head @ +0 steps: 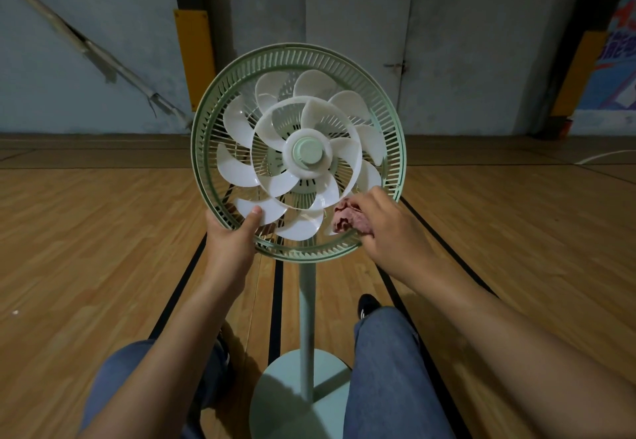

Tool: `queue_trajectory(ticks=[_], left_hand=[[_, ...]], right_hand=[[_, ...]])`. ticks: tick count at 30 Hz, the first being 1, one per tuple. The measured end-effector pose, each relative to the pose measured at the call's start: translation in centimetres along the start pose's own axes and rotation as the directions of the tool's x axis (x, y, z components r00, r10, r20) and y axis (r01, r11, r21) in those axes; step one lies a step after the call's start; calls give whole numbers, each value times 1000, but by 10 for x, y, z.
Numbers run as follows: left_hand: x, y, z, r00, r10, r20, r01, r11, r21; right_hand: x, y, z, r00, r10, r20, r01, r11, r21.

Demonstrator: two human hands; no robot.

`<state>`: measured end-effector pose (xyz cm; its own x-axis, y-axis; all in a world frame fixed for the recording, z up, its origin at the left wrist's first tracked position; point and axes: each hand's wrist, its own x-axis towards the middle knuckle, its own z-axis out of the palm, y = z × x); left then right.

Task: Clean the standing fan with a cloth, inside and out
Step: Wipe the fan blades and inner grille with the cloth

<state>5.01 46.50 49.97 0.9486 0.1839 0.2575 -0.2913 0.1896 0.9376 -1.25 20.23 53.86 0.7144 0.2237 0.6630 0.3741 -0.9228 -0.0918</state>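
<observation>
Pale-green plastic standing fan (298,153) on its slim pole and round base stands on the wooden floor (86,232) between the person's knees, its head tilted up toward the camera. The front grille is off, so the white translucent plastic blades (241,173) lie bare inside the ribbed green rear guard (385,111).

The left hand (229,232) grips the lower left rim of the guard, fingers wrapped behind it and the thumb pressed flat on one outer blade, which pins the rotor. The right hand (385,222) is closed around a crumpled pink cloth (346,220), holding it against the lower right blades just inside the rim; exactly which blade the cloth touches is hard to tell, since the hand covers it.

To do this step well, the thumb should keep the rotor locked while the cloth runs along one blade from hub to tip, front and back. These blades look thin and would likely flex, so light pressure with support behind seems wise. Then lift the thumb, turn the rotor one blade on and pin it again. A flatter fold of cloth would probably reach the narrow gaps between the inner and outer blade rings better than a wad.
</observation>
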Motion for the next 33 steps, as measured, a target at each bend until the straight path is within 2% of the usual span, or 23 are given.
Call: queue_trajectory(ticks=[5, 9, 13, 16, 19, 25, 28, 33], left_hand=[[1, 1, 1, 1000, -8, 11, 8, 1000, -1], [0, 3, 2, 1000, 18, -10, -18, 1000, 20], [-2, 4, 6, 999, 24, -26, -23, 999, 26], [-3, 3, 7, 999, 34, -30, -33, 999, 34], [-3, 3, 5, 999, 40, -22, -39, 999, 34], [-4, 1, 5, 999, 38, -20, -38, 999, 32], [-4, 1, 7, 999, 44, -12, -44, 998, 38], [-2, 0, 10, 997, 69, -31, -67, 997, 47]], right_hand=[[13, 7, -4, 995, -101, 11, 101, 991, -88], [7, 5, 12, 999, -37, 15, 38, 997, -66], [1, -7, 29, 989, -24, 148, 22, 1000, 13], [-1, -13, 33, 979, -55, 196, 56, 998, 0], [0, -9, 27, 983, -83, 162, 87, 996, -14], [14, 2, 11, 977, -210, -27, 202, 964, -173], [14, 4, 12, 977, -212, -24, 202, 957, -210], [13, -1, 19, 991, -113, 75, 122, 985, -126]])
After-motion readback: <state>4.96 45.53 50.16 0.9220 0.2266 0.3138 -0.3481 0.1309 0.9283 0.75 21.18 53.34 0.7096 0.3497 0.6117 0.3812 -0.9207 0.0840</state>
